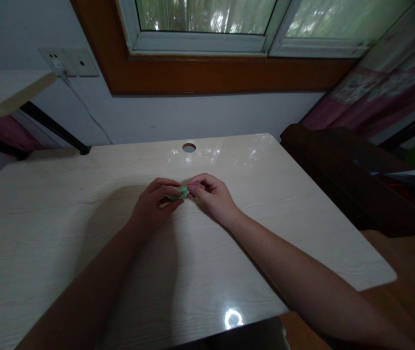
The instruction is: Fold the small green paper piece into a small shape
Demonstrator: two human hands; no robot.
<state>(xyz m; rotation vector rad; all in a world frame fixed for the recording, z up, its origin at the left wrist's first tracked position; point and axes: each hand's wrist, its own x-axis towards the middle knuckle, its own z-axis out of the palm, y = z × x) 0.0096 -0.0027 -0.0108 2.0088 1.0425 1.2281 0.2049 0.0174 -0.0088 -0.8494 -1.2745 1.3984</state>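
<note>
- A small green piece (178, 193) sits between the two hands, around the middle of the tabletop's width and nearer its back edge than its front; its exact form is partly hidden by fingers.
- The left hand (155, 200) holds it from the left, fingers curled over the far side and thumb along the near side.
- The right hand (212, 195) closes thumb and forefinger on its right end, the other fingers bent in.
- The pale tabletop (283, 209) spreads beyond both hands: a broad stretch to the left, a narrower one to the right, ending at a slanting edge with rounded corners.
- The right forearm crosses the front edge; a bright ring of glare lies near that edge.
- Behind the hands, a round hole (189, 148) is cut close to the back edge, which runs along the pale wall (200, 116).
- At the back left, black posts (56, 126) carry a raised shelf (6, 92), limiting the room there; a white cord (86, 109) hangs from a wall socket (69, 61).
- Past the right edge stands dark furniture (338, 170), with a curtain (375, 92) behind.
- A brown-framed window (210, 75) tops the wall.
</note>
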